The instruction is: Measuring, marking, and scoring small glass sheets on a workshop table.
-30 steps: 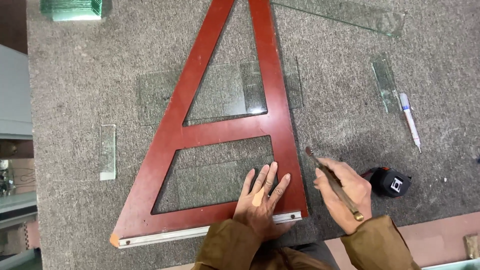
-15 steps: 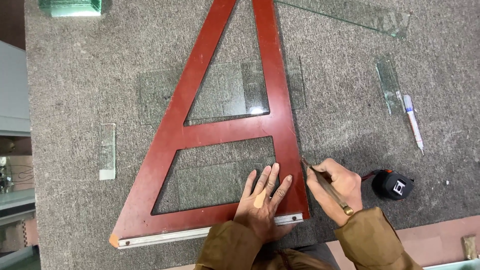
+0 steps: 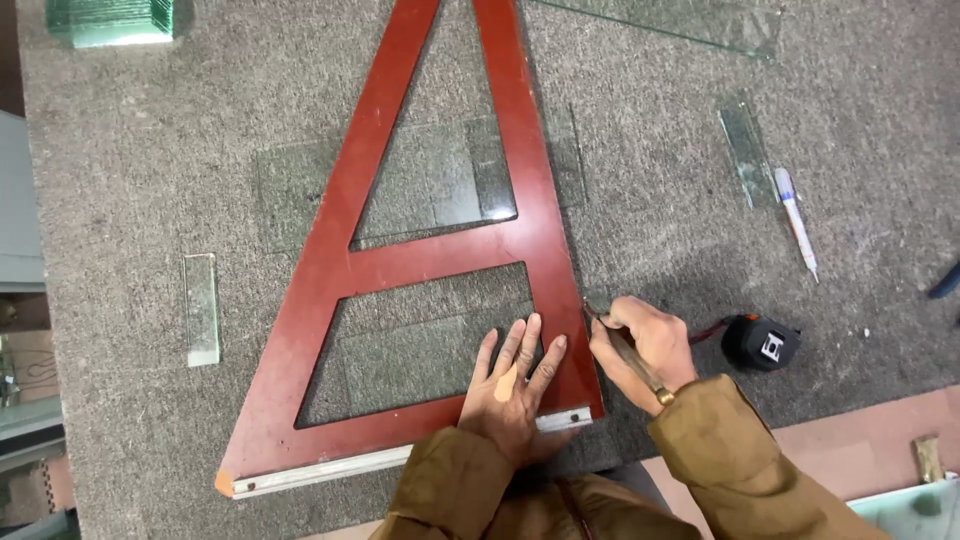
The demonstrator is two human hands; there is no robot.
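Glass cutter (image 3: pixel 628 352) sits pinched in my right hand (image 3: pixel 645 350), lower centre-right of frame, against the red triangular square (image 3: pixel 400 262); my left hand (image 3: pixel 512 385), fingers spread, presses the square's lower edge.

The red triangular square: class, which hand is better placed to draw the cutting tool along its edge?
Probably the right hand: it holds the cutting tool against the red triangular square, which the left hand presses flat.

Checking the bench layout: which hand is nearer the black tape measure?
Right. The right hand lies just left of the tape measure; the left hand rests farther left on the red square.
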